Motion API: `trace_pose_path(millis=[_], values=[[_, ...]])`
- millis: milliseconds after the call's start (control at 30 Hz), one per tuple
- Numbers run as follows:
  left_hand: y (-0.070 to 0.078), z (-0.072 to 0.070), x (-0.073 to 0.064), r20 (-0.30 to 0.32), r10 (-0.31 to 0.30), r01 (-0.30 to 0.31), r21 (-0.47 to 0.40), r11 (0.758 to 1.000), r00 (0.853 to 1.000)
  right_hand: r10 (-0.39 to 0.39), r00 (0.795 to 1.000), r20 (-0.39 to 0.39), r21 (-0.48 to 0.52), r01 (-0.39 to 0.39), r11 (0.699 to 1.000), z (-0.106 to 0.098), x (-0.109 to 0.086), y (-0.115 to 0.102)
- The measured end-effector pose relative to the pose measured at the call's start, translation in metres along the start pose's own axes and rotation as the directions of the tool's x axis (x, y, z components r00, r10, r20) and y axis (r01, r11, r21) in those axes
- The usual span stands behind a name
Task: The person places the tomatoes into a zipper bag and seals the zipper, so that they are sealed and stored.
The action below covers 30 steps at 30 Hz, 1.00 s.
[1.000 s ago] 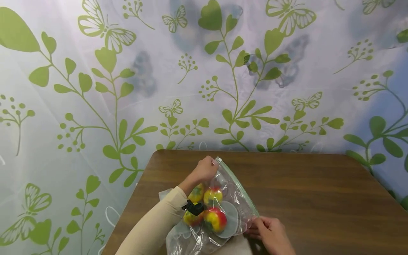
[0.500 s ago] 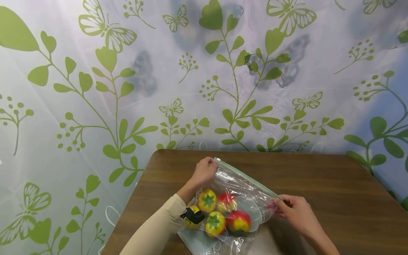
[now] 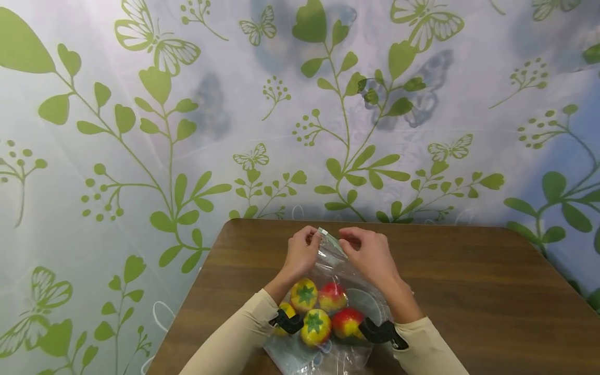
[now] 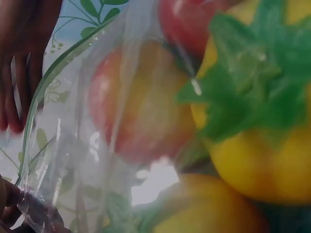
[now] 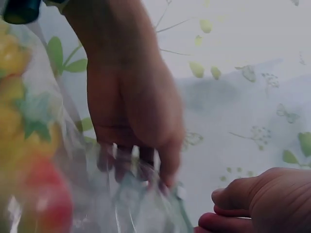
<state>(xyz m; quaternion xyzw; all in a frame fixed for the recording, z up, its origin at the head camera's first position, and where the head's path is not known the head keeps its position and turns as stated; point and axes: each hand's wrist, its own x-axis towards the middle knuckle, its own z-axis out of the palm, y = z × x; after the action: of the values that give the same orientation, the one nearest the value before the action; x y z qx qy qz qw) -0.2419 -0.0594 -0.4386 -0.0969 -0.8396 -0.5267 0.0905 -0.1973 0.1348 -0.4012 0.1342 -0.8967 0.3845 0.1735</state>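
Note:
A clear zip bag [image 3: 335, 260] with a pale green zip strip and a small white slider [image 3: 323, 232] is held up over the table. Inside it are several red-and-yellow fruits [image 3: 316, 327] with green star-shaped tops, and a round greyish disc beside them. My left hand [image 3: 302, 252] pinches the bag's upper left corner, near the slider. Just right of that corner is my right hand [image 3: 370, 255], its fingers loosely bent close to the zip strip. The left wrist view shows the right hand's fingers [image 4: 22, 92] hanging fairly straight beside the zip, apart from the plastic.
The brown wooden table [image 3: 469, 281] extends to the right and behind the bag. A white curtain [image 3: 211, 104] with green leaves and butterflies hangs behind it. Black wrist straps [image 3: 287, 322] sit on both beige sleeves, in front of the bag's lower part.
My right hand stretched the bag's right end outward, then let it go and moved up and left to the slider end. The left hand keeps the corner.

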Motion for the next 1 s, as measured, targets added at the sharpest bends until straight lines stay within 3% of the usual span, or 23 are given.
trace_pose_path(millis=[133,267,500,700,1000], values=[[0.000,0.000,0.002,-0.002,0.041,-0.040,0.017,0.999,0.999,-0.006,1.000,-0.001,-0.010,0.006,1.000,0.024,0.021,-0.006],[0.001,-0.001,0.003,-0.006,0.060,-0.060,0.015,0.998,0.998,0.042,0.999,-0.014,-0.023,-0.043,0.999,0.040,0.032,-0.008],[-0.001,-0.002,0.003,-0.045,0.023,-0.024,-0.015,1.000,0.999,0.084,0.995,-0.049,-0.033,-0.086,0.996,0.051,0.035,-0.006],[-0.003,0.004,0.004,-0.113,-0.059,0.050,-0.080,0.996,0.992,0.131,0.991,-0.014,-0.053,-0.131,0.990,0.043,0.027,0.006],[-0.003,0.005,0.006,-0.163,-0.102,0.083,-0.124,0.989,0.981,0.171,0.983,0.062,-0.146,-0.160,0.976,0.008,-0.007,0.031]])
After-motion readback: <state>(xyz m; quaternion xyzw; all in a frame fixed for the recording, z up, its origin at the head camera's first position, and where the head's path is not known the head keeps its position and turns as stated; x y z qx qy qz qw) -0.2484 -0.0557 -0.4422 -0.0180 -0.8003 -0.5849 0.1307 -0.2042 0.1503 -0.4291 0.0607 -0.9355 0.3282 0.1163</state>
